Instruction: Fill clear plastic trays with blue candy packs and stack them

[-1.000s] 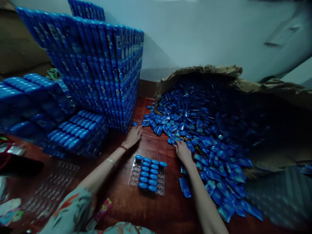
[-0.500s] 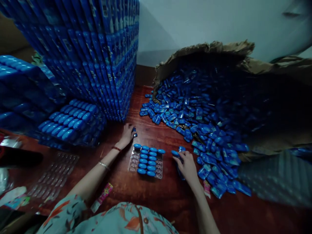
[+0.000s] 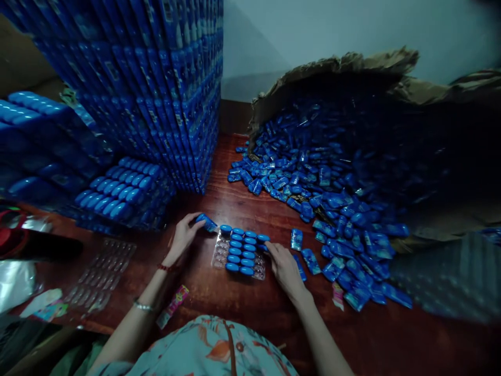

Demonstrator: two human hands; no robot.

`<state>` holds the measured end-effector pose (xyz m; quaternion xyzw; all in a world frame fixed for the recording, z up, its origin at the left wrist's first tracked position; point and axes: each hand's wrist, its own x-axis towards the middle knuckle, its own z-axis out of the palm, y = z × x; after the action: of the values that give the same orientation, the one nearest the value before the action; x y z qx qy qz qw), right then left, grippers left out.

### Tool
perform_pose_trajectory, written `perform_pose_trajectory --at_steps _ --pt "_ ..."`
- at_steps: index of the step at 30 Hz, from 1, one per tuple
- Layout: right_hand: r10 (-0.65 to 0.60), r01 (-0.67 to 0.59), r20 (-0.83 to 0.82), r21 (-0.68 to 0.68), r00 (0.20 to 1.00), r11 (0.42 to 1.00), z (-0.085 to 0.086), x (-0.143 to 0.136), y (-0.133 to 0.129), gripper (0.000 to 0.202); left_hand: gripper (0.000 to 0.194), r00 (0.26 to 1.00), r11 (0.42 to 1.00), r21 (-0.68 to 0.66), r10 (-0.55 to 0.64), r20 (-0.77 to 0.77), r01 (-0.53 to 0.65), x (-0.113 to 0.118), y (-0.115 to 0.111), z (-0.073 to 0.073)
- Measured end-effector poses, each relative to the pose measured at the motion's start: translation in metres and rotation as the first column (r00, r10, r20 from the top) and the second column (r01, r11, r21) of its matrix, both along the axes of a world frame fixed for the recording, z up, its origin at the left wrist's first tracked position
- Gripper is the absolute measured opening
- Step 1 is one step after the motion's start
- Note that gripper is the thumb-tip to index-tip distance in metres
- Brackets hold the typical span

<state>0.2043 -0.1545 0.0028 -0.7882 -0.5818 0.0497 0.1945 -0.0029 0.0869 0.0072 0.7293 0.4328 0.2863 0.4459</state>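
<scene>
A clear plastic blister tray (image 3: 219, 257) lies on the table in front of me, its middle columns filled with glossy blue oval packs (image 3: 235, 251). More packs sit in its far corners, while the near side pockets are bare. My left hand (image 3: 183, 237) pinches a small blue pack (image 3: 206, 222) by its end, just beyond the tray's far left corner. At the tray's right side, my right hand (image 3: 285, 267) has its fingertips on another blue pack (image 3: 262, 245), partly hidden by the fingers. Several loose blue packs (image 3: 296, 239) lie just right of that hand.
A torn cardboard box (image 3: 336, 65) spills a heap of blue packs (image 3: 285, 180) at right. Tall stacks of filled trays (image 3: 156, 104) rise at left, beside a lower stack (image 3: 117, 190). Unfilled clear trays (image 3: 104, 271), a dark cylinder (image 3: 43, 249) and a pink wrapper (image 3: 173, 305) lie nearer.
My right hand has moved left to the tray's right side with a blue pack. My left hand has drawn back left and nearer, holding its pack.
</scene>
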Motion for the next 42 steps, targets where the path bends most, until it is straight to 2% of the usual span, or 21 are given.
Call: perform_pose_trajectory --at_steps 2,4,7,9,11,14,17,20,23,27,29,32,34,36,37,39,41,42 --pt "0.035 -0.017 0.100 -0.172 0.994 0.985 0.013 0.000 0.005 0.047 0.032 0.995 1.000 0.010 -0.002 0.104 0.001 -0.011 -0.018 0.007" --pt "0.093 -0.043 0.143 -0.318 0.985 0.947 0.028 -0.001 0.015 0.052 0.028 0.989 0.998 0.052 -0.041 0.145 0.033 -0.013 -0.035 0.012" --pt "0.171 -0.087 0.146 -0.459 0.974 0.884 0.046 -0.003 0.030 0.055 0.020 0.971 0.978 0.139 -0.180 0.158 0.159 -0.005 -0.053 0.010" --pt "0.194 -0.100 0.140 -0.498 0.971 0.861 0.052 -0.003 0.037 0.055 0.018 0.947 0.936 0.227 -0.300 0.111 0.270 0.001 -0.058 0.005" --pt "0.193 -0.097 0.139 -0.511 0.971 0.854 0.054 -0.002 0.039 0.056 0.020 0.923 0.874 0.322 -0.385 0.003 0.364 0.003 -0.058 -0.001" --pt "0.168 -0.067 0.158 -0.507 0.973 0.860 0.050 -0.003 0.035 0.056 0.027 0.889 0.773 0.440 -0.415 -0.194 0.457 -0.001 -0.054 -0.003" --pt "0.158 -0.051 0.186 -0.481 0.970 0.875 0.043 -0.003 0.030 0.058 0.029 0.814 0.654 0.487 -0.442 -0.376 0.580 -0.004 -0.047 0.006" --pt "0.171 -0.057 0.212 -0.456 0.962 0.888 0.034 -0.002 0.026 0.059 0.026 0.712 0.545 0.465 -0.457 -0.533 0.698 -0.002 -0.041 0.016" --pt "0.171 -0.048 0.249 -0.434 0.953 0.900 0.027 -0.002 0.024 0.057 0.027 0.662 0.483 0.466 -0.419 -0.621 0.742 0.003 -0.041 0.016" --pt "0.119 0.001 0.292 -0.382 0.949 0.924 0.020 -0.006 0.021 0.050 0.033 0.654 0.409 0.517 -0.364 -0.663 0.752 0.006 -0.051 0.005" --pt "0.079 0.028 0.290 -0.346 0.954 0.938 0.018 -0.009 0.020 0.050 0.037 0.688 0.435 0.545 -0.314 -0.654 0.717 0.005 -0.055 0.004" --pt "0.045 0.022 0.238 -0.273 0.970 0.962 0.014 -0.011 0.015 0.053 0.033 0.736 0.526 0.532 -0.327 -0.593 0.663 0.007 -0.049 0.014" --pt "0.010 0.026 0.183 -0.192 0.983 0.981 0.011 -0.006 0.011 0.050 0.027 0.769 0.600 0.494 -0.391 -0.506 0.630 0.018 -0.036 0.027" --pt "-0.121 0.139 0.176 -0.093 0.977 0.986 0.009 0.006 0.006 0.045 0.027 0.811 0.675 0.454 -0.435 -0.392 0.581 0.044 -0.018 0.039" --pt "-0.228 0.243 0.200 -0.053 0.953 0.969 0.009 0.014 0.003 0.042 0.028 0.825 0.704 0.435 -0.445 -0.348 0.562 0.062 -0.009 0.043" --pt "-0.447 0.475 0.284 -0.032 0.848 0.879 0.009 0.031 -0.001 0.042 0.026 0.816 0.718 0.395 -0.458 -0.352 0.573 0.106 0.006 0.046" --pt "-0.570 0.640 0.365 -0.103 0.736 0.761 0.011 0.047 -0.003 0.044 0.024 0.755 0.707 0.334 -0.433 -0.492 0.623 0.154 0.016 0.042" --pt "-0.587 0.679 0.386 -0.160 0.711 0.717 0.012 0.053 -0.003 0.044 0.025 0.753 0.716 0.330 -0.410 -0.515 0.616 0.177 0.018 0.039"
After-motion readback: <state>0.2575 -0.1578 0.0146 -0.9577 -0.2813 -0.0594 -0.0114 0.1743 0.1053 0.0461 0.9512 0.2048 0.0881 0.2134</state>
